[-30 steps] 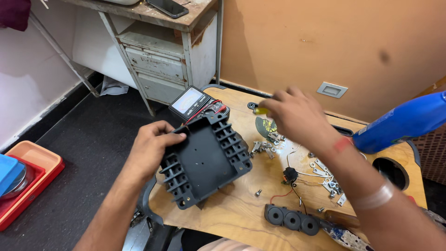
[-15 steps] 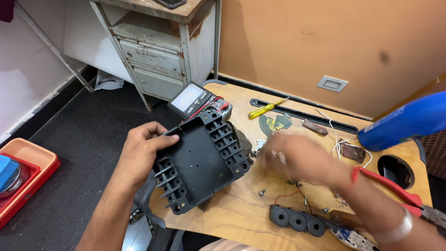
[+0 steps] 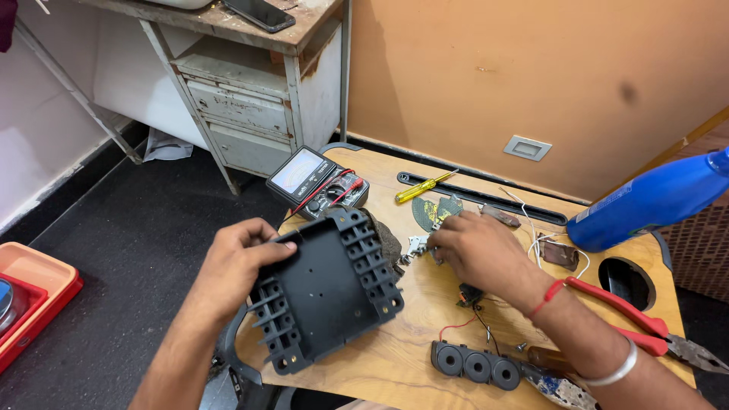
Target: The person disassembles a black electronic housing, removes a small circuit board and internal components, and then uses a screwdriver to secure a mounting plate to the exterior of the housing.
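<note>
Fingers of my left hand clamp the black plastic housing; my right hand pinches small metal parts at its fingertips.

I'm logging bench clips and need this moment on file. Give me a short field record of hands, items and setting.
left hand: grips the edge of the black plastic housing
right hand: fingers on small metal parts
table: wooden, with cutout
meter: behind housing
screwdriver: yellow handle
pliers: red handles, by right forearm
bottle: blue, at right
</note>
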